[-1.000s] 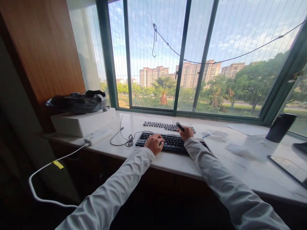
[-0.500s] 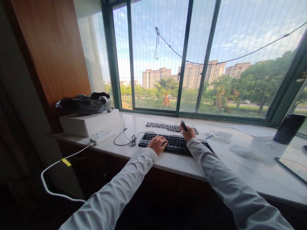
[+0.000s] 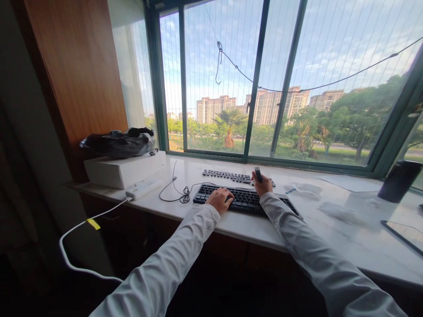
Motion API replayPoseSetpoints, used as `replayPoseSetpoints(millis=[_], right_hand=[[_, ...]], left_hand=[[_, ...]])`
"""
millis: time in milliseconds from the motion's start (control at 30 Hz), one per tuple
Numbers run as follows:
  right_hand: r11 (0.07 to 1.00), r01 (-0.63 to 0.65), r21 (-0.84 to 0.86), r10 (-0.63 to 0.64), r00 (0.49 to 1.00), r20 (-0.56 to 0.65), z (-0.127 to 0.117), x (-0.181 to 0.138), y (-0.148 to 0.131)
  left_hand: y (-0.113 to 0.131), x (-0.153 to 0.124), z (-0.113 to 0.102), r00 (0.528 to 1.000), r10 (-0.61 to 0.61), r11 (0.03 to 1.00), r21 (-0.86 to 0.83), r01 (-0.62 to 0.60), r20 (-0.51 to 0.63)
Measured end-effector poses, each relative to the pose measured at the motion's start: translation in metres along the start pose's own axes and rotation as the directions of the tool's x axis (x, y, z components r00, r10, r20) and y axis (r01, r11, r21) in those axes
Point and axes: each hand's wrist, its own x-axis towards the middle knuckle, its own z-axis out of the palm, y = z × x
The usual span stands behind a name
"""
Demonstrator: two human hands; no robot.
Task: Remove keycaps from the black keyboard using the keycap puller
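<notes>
**Grip.** The right hand (image 3: 262,187) has its grip pressed together on the lower end of a small dark stick (image 3: 258,174). The upper end stands clear above the fingers, tilted toward 11 o'clock. The left hand (image 3: 220,200) lies knuckles-up on the black keyboard (image 3: 244,198) with its fingers curled under. Whether that grip pinches a key or merely rests cannot be told.

**Location.** The stick is held above the far edge of the keyboard, which lies flat on the tabletop (image 3: 231,224) near its front edge.

**Handling.** By my judgement the stick is light, stiff and smooth, and liable to slip, so it is best pinched low on its sides. The keyboard looks like light, rigid plastic and is best lifted by its two short ends, not by the keys.

**Surroundings.**
- At 12 o'clock, a second row of keys (image 3: 224,175) lies just beyond the keyboard.
- At 9 o'clock there is a thin black cable (image 3: 180,193), then a white power strip (image 3: 142,188).
- At 10 o'clock, a black bag (image 3: 117,143) rests on a white box (image 3: 125,167).
- At 3 o'clock there are pale crumpled wrappings (image 3: 304,188), and well apart from them a dark cup (image 3: 398,180).

**Not determined.**
- The stick's make is too small to tell.
- The right sleeve covers part of the keyboard.
- A flat dark panel (image 3: 401,233) is cut off at the frame edge.
</notes>
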Motion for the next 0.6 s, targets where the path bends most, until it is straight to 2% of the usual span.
replayPoseSetpoints(millis=[67,133,200,267,333,400,500,600], right_hand=[[0.987,-0.081,0.142,0.083,0.997,-0.005,0.000,0.001,-0.006],[0.907,-0.164,0.387,0.158,0.986,0.047,0.003,0.001,-0.014],[0.736,-0.250,0.629,0.201,0.968,0.149,0.009,-0.001,-0.025],[0.547,-0.338,0.766,0.210,0.941,0.265,0.016,-0.007,-0.038],[0.407,-0.420,0.811,0.207,0.907,0.366,0.024,-0.015,-0.052],[0.326,-0.492,0.807,0.200,0.870,0.450,0.030,-0.023,-0.063],[0.261,-0.552,0.792,0.192,0.834,0.518,0.036,-0.032,-0.072],[0.246,-0.576,0.779,0.212,0.817,0.537,0.040,-0.036,-0.072]], left_hand=[[0.001,0.000,-0.001,1.000,-0.009,1.000,0.017,0.009,0.000],[0.002,0.000,-0.001,1.000,-0.019,0.999,0.028,0.019,-0.001],[0.003,0.000,-0.002,1.000,-0.029,0.999,0.035,0.029,-0.002],[0.003,0.000,-0.002,0.999,-0.035,0.999,0.041,0.036,-0.009],[0.003,0.001,-0.002,0.999,-0.029,0.999,0.040,0.029,-0.017],[0.002,0.001,-0.002,1.000,-0.018,0.999,0.030,0.019,-0.024],[0.000,0.001,-0.002,0.999,-0.028,1.000,0.008,0.028,-0.023],[-0.002,0.002,-0.002,0.999,-0.052,0.999,-0.005,0.051,-0.010]])
